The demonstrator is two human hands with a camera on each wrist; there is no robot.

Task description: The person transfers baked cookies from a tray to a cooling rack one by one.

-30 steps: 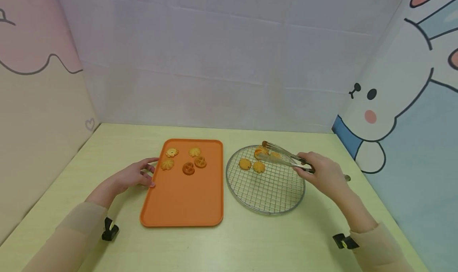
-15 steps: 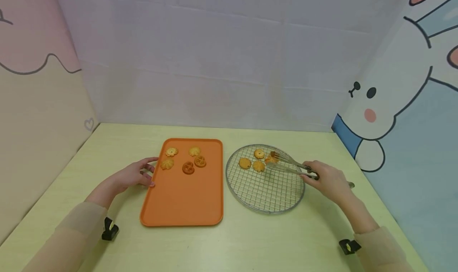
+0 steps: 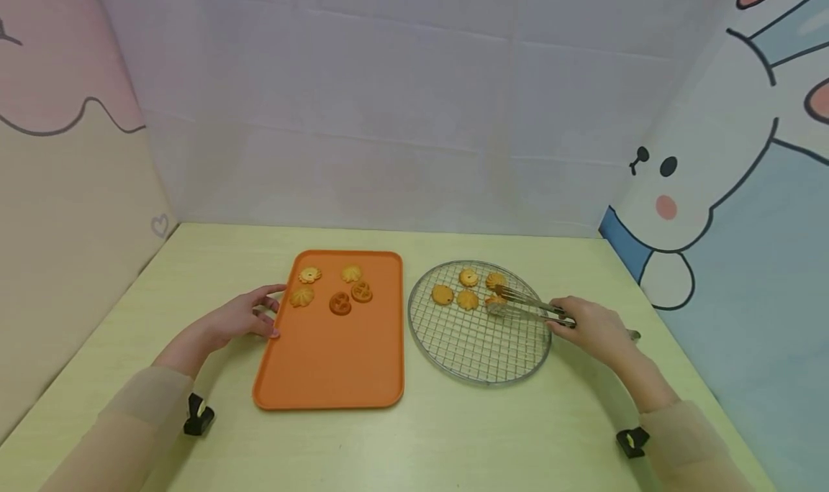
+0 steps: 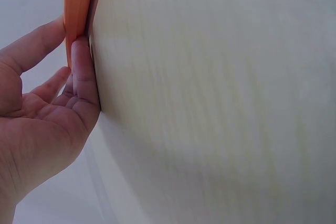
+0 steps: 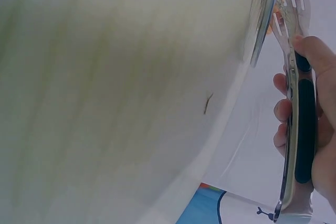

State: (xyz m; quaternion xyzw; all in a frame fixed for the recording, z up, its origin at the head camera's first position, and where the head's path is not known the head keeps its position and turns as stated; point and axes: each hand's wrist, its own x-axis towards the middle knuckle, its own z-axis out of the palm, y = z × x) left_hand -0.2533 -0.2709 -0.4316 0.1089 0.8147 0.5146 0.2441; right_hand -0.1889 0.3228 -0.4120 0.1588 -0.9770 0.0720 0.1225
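My right hand (image 3: 594, 328) grips metal tongs (image 5: 306, 124) with dark green grips. The tongs' tips are at a small golden cookie (image 3: 496, 301) low over the round wire rack (image 3: 479, 355); whether it touches the mesh I cannot tell. Several other flower-shaped and round cookies lie on the rack's far half, among them a ring-like cookie (image 3: 468, 277) and a ridged cookie (image 3: 496, 280). My left hand (image 3: 239, 315) touches the left edge of an orange tray (image 3: 330, 370), its fingers relaxed. On the tray's far half are pale cookies and two brown pretzel-shaped cookies (image 3: 340, 303).
Both tray and rack stand on a pale wooden table (image 3: 440, 442), close side by side. A pale cloth wall (image 3: 388, 118) closes off the back. Printed cartoon panels (image 3: 745, 276) flank the table on the left and right.
My right hand moved the tongs right and nearer, carrying a cookie from above the ring-like cookie past the ridged one. My left hand stayed at the tray's edge.
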